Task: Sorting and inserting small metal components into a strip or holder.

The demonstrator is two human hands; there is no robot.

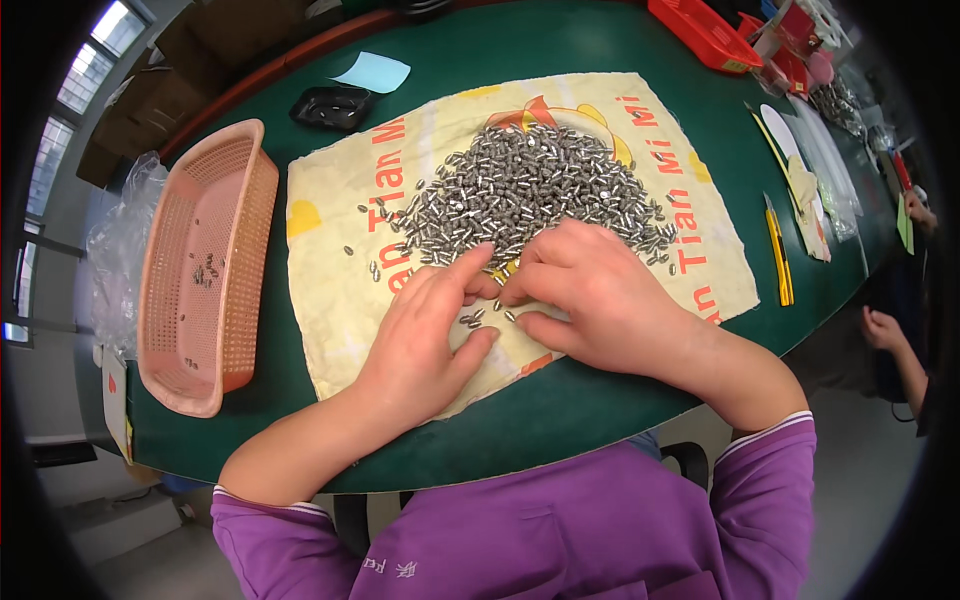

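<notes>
A heap of small silver barrel-shaped metal pieces (530,180) lies on a yellowish printed cloth (340,330). My left hand (425,320) rests at the heap's near edge, index finger reaching toward the pieces and thumb held apart. Opposite it, my right hand (595,295) bends its fingers down at the same edge, with a gap between thumb and index finger. A few loose pieces (472,318) lie on the cloth between the two hands. Neither hand shows a piece gripped, though the undersides of the fingers are hidden.
Left of the cloth stands a pink perforated basket (240,320) with a few pieces inside. A black tray (330,107) and pale blue paper (372,72) lie behind. A yellow cutter knife (778,250) and red tray (705,35) are at right. Another person's hand (880,328) shows far right.
</notes>
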